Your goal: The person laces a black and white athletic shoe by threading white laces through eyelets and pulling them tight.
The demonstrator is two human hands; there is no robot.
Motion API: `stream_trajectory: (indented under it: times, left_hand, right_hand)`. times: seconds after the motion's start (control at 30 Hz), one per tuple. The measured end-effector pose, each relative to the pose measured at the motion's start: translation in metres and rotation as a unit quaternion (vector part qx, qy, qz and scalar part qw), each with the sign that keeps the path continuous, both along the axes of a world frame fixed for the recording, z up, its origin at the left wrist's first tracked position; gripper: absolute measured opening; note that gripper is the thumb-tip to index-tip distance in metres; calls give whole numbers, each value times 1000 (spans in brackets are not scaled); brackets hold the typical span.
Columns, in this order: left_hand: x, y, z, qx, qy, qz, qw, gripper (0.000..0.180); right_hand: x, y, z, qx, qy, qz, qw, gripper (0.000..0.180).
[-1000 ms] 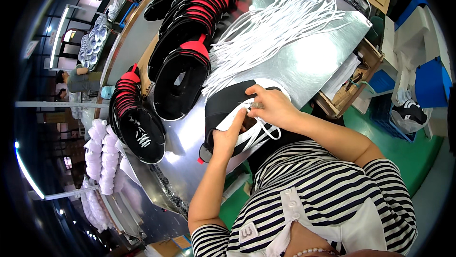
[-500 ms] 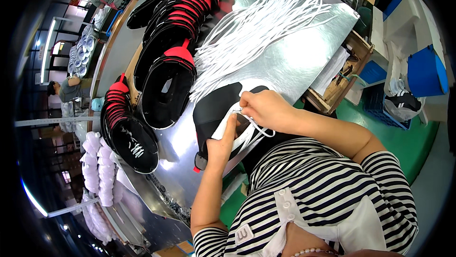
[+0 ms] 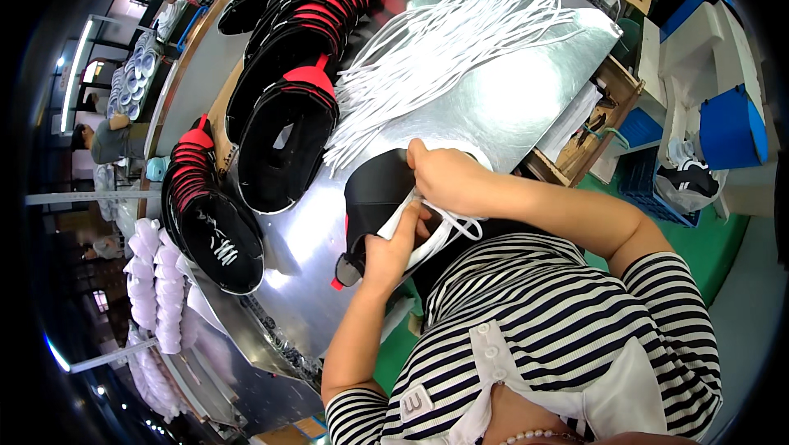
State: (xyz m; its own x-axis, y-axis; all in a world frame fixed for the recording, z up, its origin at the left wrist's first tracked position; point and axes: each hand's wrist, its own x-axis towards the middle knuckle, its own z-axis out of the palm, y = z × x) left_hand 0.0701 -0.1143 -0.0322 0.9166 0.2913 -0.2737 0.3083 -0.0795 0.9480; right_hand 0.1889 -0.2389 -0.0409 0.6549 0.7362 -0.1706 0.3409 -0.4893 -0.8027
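A black shoe upper (image 3: pixel 374 190) with a red tab at its heel end lies tilted at the near edge of the metal table. My left hand (image 3: pixel 393 246) is closed on its near side, thumb pointing up along the white lining. Over the lacing edge, my right hand (image 3: pixel 450 182) is closed, its fingertips partly hidden, at a white shoelace (image 3: pixel 448 227) whose loops hang between my wrists. Beyond the upper, a large bundle of loose white shoelaces (image 3: pixel 444 42) is spread across the tabletop.
Nested black-and-red shoe uppers (image 3: pixel 288 137) stand in rows on the left, including a shorter stack (image 3: pixel 220 244). A wooden drawer (image 3: pixel 588 129) with tools juts out at the right. Blue crate (image 3: pixel 649 190) and bins stand beyond it. People work in the far left background.
My right hand has turned and shifted slightly up and left over the upper, covering the spot where its fingers pinched before. The left hand keeps its hold and has moved slightly.
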Motion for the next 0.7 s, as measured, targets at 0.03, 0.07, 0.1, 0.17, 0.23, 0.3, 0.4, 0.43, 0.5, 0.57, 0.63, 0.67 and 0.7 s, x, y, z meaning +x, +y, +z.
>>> stream_trajectory:
  times: [0.03, 0.07, 0.1, 0.17, 0.23, 0.3, 0.4, 0.43, 0.5, 0.57, 0.63, 0.67, 0.7]
  left_hand:
    - [-1, 2, -2, 14, 3, 0, 1000, 24]
    - [-1, 3, -3, 27, 6, -1, 1000, 24]
    - [-1, 4, -6, 40, 10, -2, 999, 24]
    - [4, 11, -3, 21, 28, -2, 999, 25]
    - [7, 23, 0, -42, 53, -4, 998, 20]
    - [7, 41, -6, -142, 78, 0, 987, 13]
    - [16, 18, 13, -36, 55, 6, 998, 21]
    - [15, 26, 6, -46, 73, 2, 996, 34]
    - [18, 25, 4, -27, 66, 38, 997, 37]
    - [22, 25, 1, -15, 106, 41, 993, 38]
    - [27, 28, 3, -23, 112, 10, 993, 35]
    - [26, 29, 2, -51, 112, 10, 992, 32]
    - [24, 36, -2, -104, 166, 16, 980, 27]
  right_hand:
    - [-4, 4, 10, -38, -2, 13, 999, 24]
    - [-7, 5, 15, -77, -4, 26, 997, 24]
    - [-7, 7, 15, -67, -24, 38, 997, 28]
    - [-1, 0, 16, -63, -86, 57, 993, 29]
    - [10, -16, 28, -95, -108, 90, 985, 25]
    - [15, -22, 30, 1, -7, -32, 999, 22]
    - [16, -12, -7, 215, 160, -98, 958, 24]
    - [9, -7, -10, 158, 105, -106, 976, 24]
    - [-1, -1, -21, 194, 15, -81, 978, 25]
    - [-4, 3, -25, 190, -27, -84, 978, 25]
    - [0, 5, -24, 153, -43, -89, 983, 24]
    - [1, 7, -24, 130, -44, -93, 986, 24]
    - [1, 9, -25, 107, -44, -97, 989, 25]
